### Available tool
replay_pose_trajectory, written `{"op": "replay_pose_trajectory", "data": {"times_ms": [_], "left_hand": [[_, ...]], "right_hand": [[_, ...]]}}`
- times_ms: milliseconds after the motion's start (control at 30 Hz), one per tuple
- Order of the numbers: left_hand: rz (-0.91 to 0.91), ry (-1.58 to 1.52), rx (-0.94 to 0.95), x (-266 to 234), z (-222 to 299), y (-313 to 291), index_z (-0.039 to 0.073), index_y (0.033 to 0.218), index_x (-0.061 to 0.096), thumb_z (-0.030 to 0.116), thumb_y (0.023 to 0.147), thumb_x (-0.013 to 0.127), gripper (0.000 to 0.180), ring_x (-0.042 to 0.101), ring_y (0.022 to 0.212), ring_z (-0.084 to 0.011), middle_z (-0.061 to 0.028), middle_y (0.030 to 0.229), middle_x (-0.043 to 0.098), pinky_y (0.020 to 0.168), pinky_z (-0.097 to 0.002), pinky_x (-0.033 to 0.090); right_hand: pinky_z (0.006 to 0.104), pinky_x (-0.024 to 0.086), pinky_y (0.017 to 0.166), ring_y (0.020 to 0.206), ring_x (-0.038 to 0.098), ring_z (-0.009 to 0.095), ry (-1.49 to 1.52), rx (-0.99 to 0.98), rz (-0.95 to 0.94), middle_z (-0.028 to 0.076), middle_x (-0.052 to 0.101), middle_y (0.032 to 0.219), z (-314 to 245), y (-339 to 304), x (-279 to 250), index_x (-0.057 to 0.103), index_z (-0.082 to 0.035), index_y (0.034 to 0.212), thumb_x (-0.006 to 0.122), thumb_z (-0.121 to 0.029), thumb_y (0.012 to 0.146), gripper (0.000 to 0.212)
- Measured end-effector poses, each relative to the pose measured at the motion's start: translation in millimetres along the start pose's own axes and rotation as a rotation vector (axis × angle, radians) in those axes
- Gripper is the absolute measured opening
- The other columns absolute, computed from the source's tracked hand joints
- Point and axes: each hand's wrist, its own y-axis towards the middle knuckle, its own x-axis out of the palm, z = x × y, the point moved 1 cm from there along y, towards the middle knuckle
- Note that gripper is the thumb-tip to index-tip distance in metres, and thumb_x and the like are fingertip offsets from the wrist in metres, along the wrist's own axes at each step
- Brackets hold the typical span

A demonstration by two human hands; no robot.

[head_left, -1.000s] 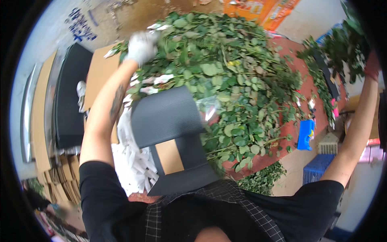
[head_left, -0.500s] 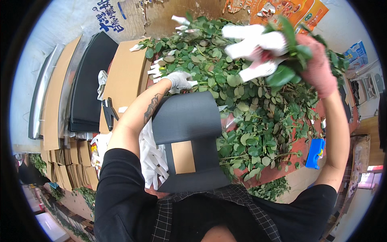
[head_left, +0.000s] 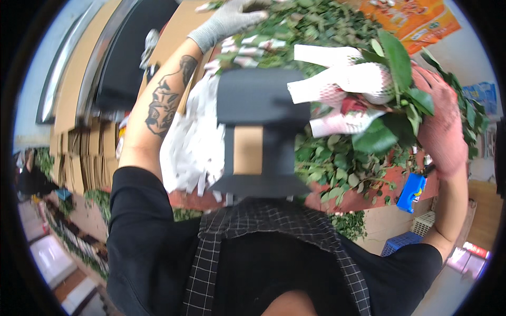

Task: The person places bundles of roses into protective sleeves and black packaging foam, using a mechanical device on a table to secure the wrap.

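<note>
My right hand (head_left: 440,116), in a pink glove, is closed round the leafy stems of a bunch of roses (head_left: 356,105). The flower heads point left and sit in white mesh sleeves; a little red petal shows among them. My left hand (head_left: 232,22), in a pale grey glove, reaches to the far side with its fingers stretched out and apart. Nothing shows in it. Under and beside it lie more white-sleeved roses (head_left: 253,47) with green leaves. A black corrugated sheet (head_left: 263,95) with a tan cardboard piece (head_left: 247,150) is in the middle, near my apron.
White sleeves (head_left: 195,142) are heaped left of the black sheet. Leafy stems (head_left: 337,166) cover the red table (head_left: 390,181) on the right, with a blue box (head_left: 411,192) near its edge. Cardboard and black sheets (head_left: 132,58) lean at the left. Crates (head_left: 400,242) stand below right.
My left hand has moved away from me, off the near sleeved roses to the far side. The right hand has brought the rose bunch slightly nearer and right. The whole view has shifted.
</note>
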Motion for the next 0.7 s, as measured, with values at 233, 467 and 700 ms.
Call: {"op": "replay_pose_trajectory", "data": {"times_ms": [233, 467, 700], "left_hand": [[-0.05, -0.228, -0.073, -5.4, 62.0, -181.3, 0.0, 0.119, 0.054, 0.032, 0.087, 0.061, 0.046, 0.06, 0.096, -0.0149, -0.0096, 0.104, 0.063, 0.085, -0.0283, 0.048], [-0.241, -0.568, -0.369, 48.7, 27.3, -262.2, 0.0, 0.124, 0.049, 0.046, 0.089, 0.054, 0.058, 0.057, 0.104, -0.0179, -0.0114, 0.113, 0.059, 0.091, -0.0322, 0.045], [-0.131, -0.763, -0.545, 98.2, 10.1, -294.8, 0.001, 0.124, 0.05, 0.039, 0.094, 0.048, 0.048, 0.055, 0.106, -0.0195, -0.0121, 0.116, 0.058, 0.09, -0.0315, 0.045]], "right_hand": [[0.0383, 0.042, 0.091, 0.097, 0.056, 0.032, 0.455, -0.038, -0.819, 0.021, 0.059, 0.099, -91.7, 9.0, 41.7, 0.053, 0.001, 0.115, 0.056, -0.009, 0.068, 0.048], [0.0322, 0.049, 0.08, 0.088, 0.064, 0.022, 1.195, -0.091, -1.182, 0.016, 0.066, 0.096, -143.7, 31.1, 163.1, 0.062, 0.002, 0.103, 0.071, -0.028, 0.067, 0.047], [0.0308, 0.047, 0.083, 0.09, 0.063, 0.02, 1.07, -0.11, -1.275, 0.015, 0.066, 0.1, -158.6, 36.9, 203.0, 0.06, 0.002, 0.108, 0.074, -0.031, 0.066, 0.056]]}}
